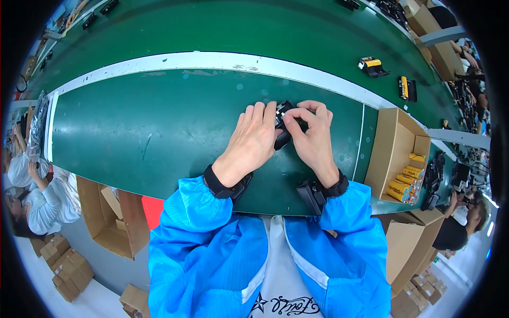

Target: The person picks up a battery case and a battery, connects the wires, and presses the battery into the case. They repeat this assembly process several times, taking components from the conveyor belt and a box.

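A small black plastic housing (pixel 283 139) lies on the green work surface (pixel 132 127) straight ahead of me, partly covered by both hands. My left hand (pixel 249 139) presses over its left side, holding it with fingers bent along its edge. From the right, my right hand (pixel 314 133) reaches over the top of the housing. Its thumb and index finger are pinched close together by a small white part in the upper end. Whether that part is gripped or only touched is hidden by the fingertips. Black devices are strapped to both wrists.
An open cardboard box (pixel 377 153) holding several yellow cylindrical cells (pixel 405 183) stands at the right. Beyond the white rail (pixel 222 59), black housings with yellow cells (pixel 373 67) lie on a green belt. Another carton (pixel 101 222) is at lower left. Other people sit at both sides.
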### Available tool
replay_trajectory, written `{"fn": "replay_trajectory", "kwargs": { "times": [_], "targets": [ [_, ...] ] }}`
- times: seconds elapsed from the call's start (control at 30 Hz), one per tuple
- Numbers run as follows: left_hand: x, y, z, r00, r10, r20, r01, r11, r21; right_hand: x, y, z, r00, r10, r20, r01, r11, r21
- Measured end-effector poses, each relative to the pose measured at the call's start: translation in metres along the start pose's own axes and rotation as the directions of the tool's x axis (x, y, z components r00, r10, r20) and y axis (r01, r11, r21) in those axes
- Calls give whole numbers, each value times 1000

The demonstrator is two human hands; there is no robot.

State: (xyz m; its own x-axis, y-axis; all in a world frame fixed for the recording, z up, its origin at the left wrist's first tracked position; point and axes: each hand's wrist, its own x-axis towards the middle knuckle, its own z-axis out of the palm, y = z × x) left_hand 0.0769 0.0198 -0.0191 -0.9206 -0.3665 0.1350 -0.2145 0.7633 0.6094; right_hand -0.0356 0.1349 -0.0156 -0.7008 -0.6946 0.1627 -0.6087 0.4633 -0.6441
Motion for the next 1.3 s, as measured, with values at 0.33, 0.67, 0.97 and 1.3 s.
{"fn": "replay_trajectory", "kwargs": {
  "times": [0.33,0.67,0.97,1.3],
  "targets": [
    [3,-2,-3,999,48,22,-49,998,32,7,-2,6,963,175,205,-217,955,203],
    [7,0,1,996,81,32,-85,980,180,23,-14,9,912,304,275,-321,947,18],
    [3,6,1,999,-2,-51,5,997,76,-20,-1,-30,945,298,133,-324,910,259],
    [-3,14,9,996,-63,-65,71,990,121,-16,13,-36,998,21,64,-9,984,-179]
  ]
}}
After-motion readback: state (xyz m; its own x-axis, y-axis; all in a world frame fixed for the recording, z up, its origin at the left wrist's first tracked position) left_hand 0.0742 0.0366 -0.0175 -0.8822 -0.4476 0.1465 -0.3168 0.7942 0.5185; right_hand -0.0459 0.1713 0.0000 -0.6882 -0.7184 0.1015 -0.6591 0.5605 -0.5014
